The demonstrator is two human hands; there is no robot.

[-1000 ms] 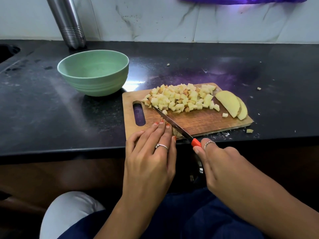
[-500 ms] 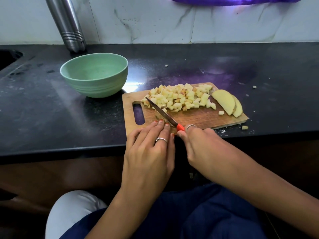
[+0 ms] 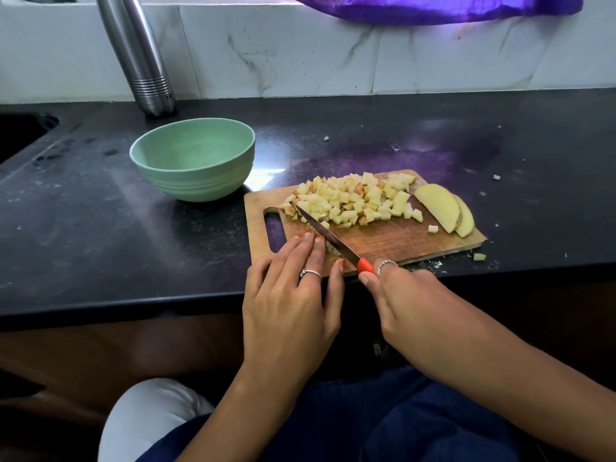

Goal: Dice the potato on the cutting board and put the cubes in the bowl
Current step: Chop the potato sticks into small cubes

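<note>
Curled round the orange handle, the right hand [image 3: 403, 295] holds the knife [image 3: 325, 233]; beside it the left hand [image 3: 293, 295] presses flat fingers on a mostly hidden potato piece [image 3: 333, 250], likely firm, wet, slippery; pin its top. Beyond: cube pile [image 3: 353, 201], then bowl [image 3: 193, 158]

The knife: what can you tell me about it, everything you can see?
The knife is small, with a narrow, pointed metal blade and an orange handle, mostly hidden in the right hand that grips it. It lies slanted across the wooden cutting board, tip up and left at the edge of the pile of potato cubes, handle at the board's near edge. The left hand holds a small potato piece beside the blade, fingertips close to it.
</note>
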